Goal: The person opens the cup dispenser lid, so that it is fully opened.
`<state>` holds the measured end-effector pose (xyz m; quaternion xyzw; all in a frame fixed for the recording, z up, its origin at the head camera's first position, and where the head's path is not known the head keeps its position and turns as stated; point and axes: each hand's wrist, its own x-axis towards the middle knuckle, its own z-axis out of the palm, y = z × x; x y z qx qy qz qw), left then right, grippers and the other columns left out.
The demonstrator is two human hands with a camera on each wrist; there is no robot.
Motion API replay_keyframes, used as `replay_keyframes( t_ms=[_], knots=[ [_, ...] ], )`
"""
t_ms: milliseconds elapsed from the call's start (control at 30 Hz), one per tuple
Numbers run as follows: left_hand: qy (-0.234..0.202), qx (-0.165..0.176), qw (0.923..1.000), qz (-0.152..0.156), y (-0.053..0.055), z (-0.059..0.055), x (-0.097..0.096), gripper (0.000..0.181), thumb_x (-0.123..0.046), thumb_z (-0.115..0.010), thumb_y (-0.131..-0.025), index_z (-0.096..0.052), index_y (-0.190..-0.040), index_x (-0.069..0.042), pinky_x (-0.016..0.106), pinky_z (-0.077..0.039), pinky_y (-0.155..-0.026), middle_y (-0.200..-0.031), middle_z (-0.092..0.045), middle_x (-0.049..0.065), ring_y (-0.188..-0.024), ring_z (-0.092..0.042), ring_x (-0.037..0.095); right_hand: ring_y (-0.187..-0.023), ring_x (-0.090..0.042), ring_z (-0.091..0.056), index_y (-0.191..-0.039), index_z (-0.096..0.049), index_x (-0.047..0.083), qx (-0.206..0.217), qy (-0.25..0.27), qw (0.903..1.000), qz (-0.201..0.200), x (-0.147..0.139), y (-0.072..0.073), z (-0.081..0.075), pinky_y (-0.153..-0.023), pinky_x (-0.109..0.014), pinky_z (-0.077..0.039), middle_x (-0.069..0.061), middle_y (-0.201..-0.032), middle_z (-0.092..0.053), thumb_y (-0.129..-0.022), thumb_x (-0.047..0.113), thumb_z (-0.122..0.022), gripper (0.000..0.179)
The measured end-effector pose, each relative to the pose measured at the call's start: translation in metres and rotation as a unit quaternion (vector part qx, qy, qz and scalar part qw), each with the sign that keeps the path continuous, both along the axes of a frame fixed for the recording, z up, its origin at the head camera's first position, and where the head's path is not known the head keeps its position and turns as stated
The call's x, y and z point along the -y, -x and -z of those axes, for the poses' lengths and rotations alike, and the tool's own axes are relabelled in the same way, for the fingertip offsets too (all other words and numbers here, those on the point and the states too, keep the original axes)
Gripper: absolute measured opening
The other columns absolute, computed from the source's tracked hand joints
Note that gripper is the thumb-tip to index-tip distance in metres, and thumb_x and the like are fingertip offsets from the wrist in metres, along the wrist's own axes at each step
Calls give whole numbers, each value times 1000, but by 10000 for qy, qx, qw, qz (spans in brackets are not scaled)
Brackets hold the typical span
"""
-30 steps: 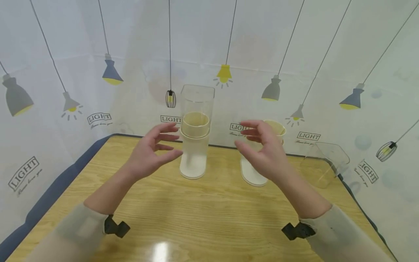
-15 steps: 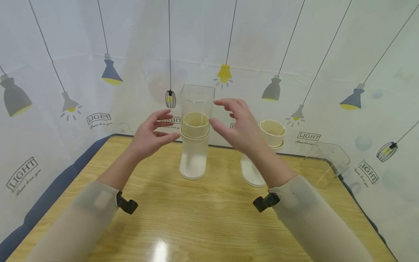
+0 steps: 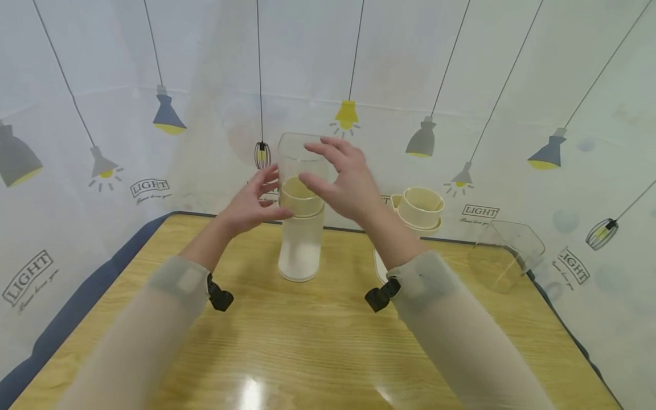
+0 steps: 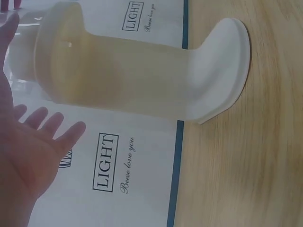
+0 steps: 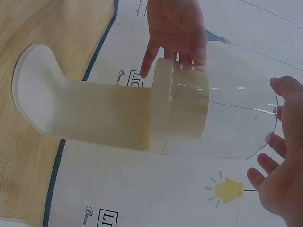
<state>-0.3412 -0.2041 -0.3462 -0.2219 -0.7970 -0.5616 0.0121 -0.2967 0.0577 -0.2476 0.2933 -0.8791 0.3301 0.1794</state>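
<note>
A cream stand (image 3: 299, 250) with a rounded foot and a wide ring at its top stands upright on the table. Above its ring sits a clear plastic container (image 3: 290, 156), upright. My left hand (image 3: 248, 208), fingers spread, is at the left of the ring; the left wrist view shows its fingertips close to the stand. On the other side my right hand (image 3: 351, 185) hovers at the container's upper part, thumb and fingers loosely bent. In the right wrist view, the right fingers (image 5: 278, 144) lie by the container's top edge; whether they touch is unclear.
To the right is a similar cream stand with a ring top (image 3: 422, 208), its lower part hidden behind my right forearm. A second clear container (image 3: 504, 256) rests near the table's right back corner. Behind the wooden table (image 3: 307, 347) hangs a lamp-patterned sheet (image 3: 205, 142).
My right hand has moved left and up, from the right-hand stand to the clear container. The left hand has risen slightly and come nearer the stand. Both stands stay in place.
</note>
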Motion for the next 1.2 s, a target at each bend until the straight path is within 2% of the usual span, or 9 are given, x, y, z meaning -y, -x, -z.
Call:
replay_keyframes(
  t_ms=[233,467,600,833,1200],
  knots=[
    [-20,72,9998,166,9,8,-8,111,-25,-89,-91,-18,-176,-34,69,-26,-133,-179,-33,2,-167,-30,35,-161,-34,-41,-153,-66,23,58,-18,10000,54,4,3,5,-132,-59,-36,-5,-170,-50,-104,36,-76,51],
    [-151,140,9998,72,7,11,-14,111,-22,-89,-92,-18,-177,-27,62,-42,-127,-176,-37,5,-164,-37,34,-159,-29,-45,-149,-68,20,-123,256,9996,-37,6,7,12,-131,-53,-38,-7,-167,-53,-103,29,-78,48],
    [-137,41,9998,-134,5,16,-18,110,-24,-90,-92,-19,-177,-26,62,-45,-125,-168,-43,8,-162,-39,35,-157,-27,-47,-147,-70,18,-179,467,9987,-109,4,7,16,-131,-51,-40,-7,-165,-55,-102,27,-80,46],
    [28,-41,9988,-481,-2,24,-22,112,-34,-91,-91,-19,-176,-31,66,-41,-127,-170,-40,10,-159,-39,37,-158,-24,-47,-145,-71,17,-5,744,9970,-228,-2,7,18,-130,-50,-41,-5,-165,-55,-101,27,-82,46],
    [-194,-91,9967,-786,-20,31,-29,115,-37,-96,-86,-23,-174,-26,64,-42,-126,-171,-38,11,-155,-41,37,-158,-22,-46,-141,-72,13,5,1124,9921,-557,-9,12,24,-130,-45,-41,-6,-164,-56,-98,21,-85,46]
  ],
)
